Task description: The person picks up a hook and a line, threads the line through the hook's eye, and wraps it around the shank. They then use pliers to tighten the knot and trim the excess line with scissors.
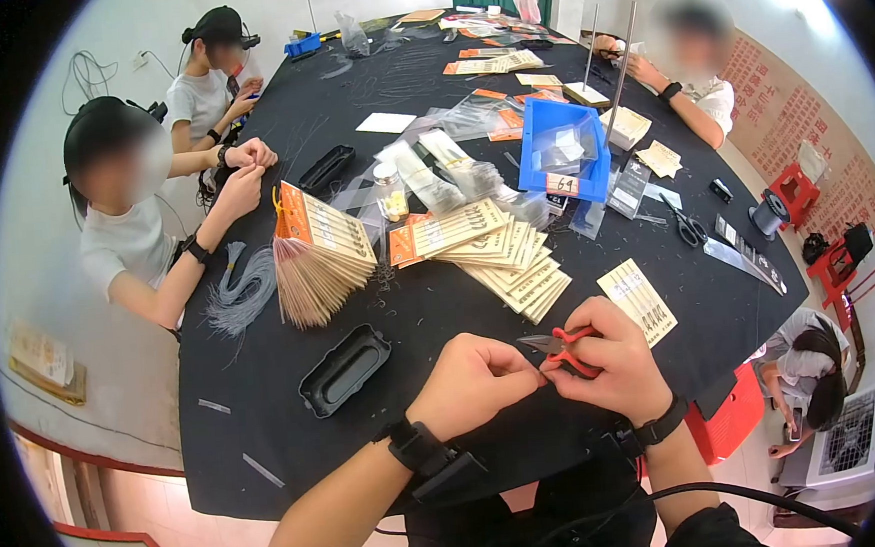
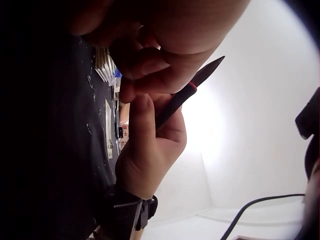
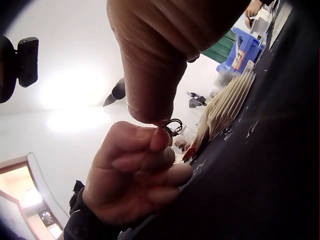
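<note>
Red-handled snips (image 1: 565, 349) are gripped in the curled right hand (image 1: 619, 368). Left hand (image 1: 474, 377) pinches a small black hook (image 3: 174, 125) between closed fingertips.

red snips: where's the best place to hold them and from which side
Hold the red snips by their handles, from the right, as the right hand grips them now. The dark pointed blades stick out leftward, toward the left hand pinching a small dark loop, so keep off that end.

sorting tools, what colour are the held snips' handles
Red handles on the small metal snips; clearest in the head view.
</note>
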The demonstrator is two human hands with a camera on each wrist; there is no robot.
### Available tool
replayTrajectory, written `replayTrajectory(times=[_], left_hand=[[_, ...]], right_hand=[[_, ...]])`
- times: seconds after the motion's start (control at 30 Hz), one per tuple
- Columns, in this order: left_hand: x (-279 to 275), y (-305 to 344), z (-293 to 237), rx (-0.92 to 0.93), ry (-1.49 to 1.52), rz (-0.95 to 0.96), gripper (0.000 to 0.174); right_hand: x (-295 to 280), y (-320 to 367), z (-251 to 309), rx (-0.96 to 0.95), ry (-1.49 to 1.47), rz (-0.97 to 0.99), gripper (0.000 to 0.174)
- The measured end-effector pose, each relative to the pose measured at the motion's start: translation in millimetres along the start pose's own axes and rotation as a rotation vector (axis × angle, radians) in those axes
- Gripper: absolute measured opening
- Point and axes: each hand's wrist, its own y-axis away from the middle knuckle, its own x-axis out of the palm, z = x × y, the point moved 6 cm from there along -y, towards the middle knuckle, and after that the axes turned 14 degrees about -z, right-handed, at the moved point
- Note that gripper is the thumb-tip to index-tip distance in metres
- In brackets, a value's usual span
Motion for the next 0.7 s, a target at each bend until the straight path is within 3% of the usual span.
replayTrajectory(times=[0.23,0.43,0.7], left_hand=[[-1,0,-1,0.018,-0.009,-0.021,0.013],[-3,-1,-5,-0.019,0.15,-0.018,0.013],[4,2,0,-0.112,0.299,0.114,0.014]], right_hand=[[0,-3,4,-0.075,0.102,-0.042,0.026],[-8,7,-16,0.292,-0.096,-0.096,0.023],[-4,6,-18,0.377,-0.232,0.079,0.023]])
